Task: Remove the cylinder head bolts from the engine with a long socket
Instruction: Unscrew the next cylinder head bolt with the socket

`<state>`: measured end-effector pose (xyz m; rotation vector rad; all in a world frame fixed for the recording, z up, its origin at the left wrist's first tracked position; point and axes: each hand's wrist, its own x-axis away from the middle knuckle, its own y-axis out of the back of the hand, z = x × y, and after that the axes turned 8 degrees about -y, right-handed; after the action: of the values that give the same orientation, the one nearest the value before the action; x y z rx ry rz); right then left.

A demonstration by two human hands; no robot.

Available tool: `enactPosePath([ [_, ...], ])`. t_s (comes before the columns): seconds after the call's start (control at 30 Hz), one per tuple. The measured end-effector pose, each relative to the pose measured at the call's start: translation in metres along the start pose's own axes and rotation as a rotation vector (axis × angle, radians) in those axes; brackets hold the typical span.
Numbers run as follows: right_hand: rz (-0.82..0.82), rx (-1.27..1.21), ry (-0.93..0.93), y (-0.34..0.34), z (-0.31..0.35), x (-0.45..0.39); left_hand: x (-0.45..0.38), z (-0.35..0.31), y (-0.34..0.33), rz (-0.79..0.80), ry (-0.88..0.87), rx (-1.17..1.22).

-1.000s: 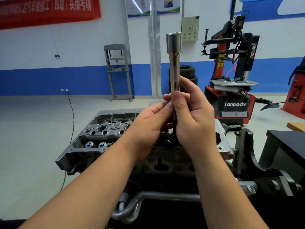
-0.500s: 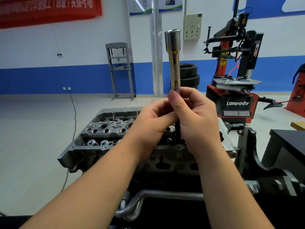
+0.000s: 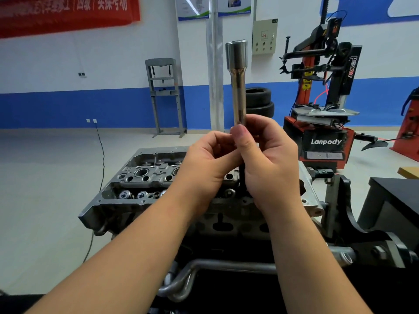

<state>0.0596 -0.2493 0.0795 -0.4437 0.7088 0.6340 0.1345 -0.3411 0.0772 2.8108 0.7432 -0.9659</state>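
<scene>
A long chrome socket point(image 3: 238, 82) stands upright above the engine, its wide end at the top. My right hand point(image 3: 269, 162) is wrapped around its lower end, thumb up along the shaft. My left hand point(image 3: 208, 168) pinches the same lower end from the left. A dark shank point(image 3: 242, 175) runs down from between my hands toward the grey cylinder head point(image 3: 145, 177). Whether that shank is a bolt, and where it ends, is hidden by my hands. The head shows spark plug wells and valve springs point(image 3: 127, 195) on its left part.
The engine sits on a stand with a black bracket point(image 3: 344, 211) at the right and metal pipes point(image 3: 204, 268) below. A dark bench point(image 3: 394, 200) is at the right. Behind are a red tyre changer point(image 3: 324, 132), stacked tyres point(image 3: 258, 100), a grey press frame point(image 3: 165, 96) and a floor cable point(image 3: 102, 155).
The socket and both hands sit slightly lower over the engine than a second ago. My right thumb has shifted on the shaft. Both hands keep their grip.
</scene>
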Motion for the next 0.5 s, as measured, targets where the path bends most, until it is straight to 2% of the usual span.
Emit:
enactPosePath([
  [0.23, 0.037, -0.051, -0.036, -0.0007, -0.0003, 0.0007, -0.0010, -0.0025, 0.0027, 0.100, 0.102, 0.103],
  [0.5, 0.032, -0.058, -0.016, -0.0022, 0.0021, -0.0007, -0.0001, -0.0039, -0.0002, 0.081, 0.037, 0.049],
])
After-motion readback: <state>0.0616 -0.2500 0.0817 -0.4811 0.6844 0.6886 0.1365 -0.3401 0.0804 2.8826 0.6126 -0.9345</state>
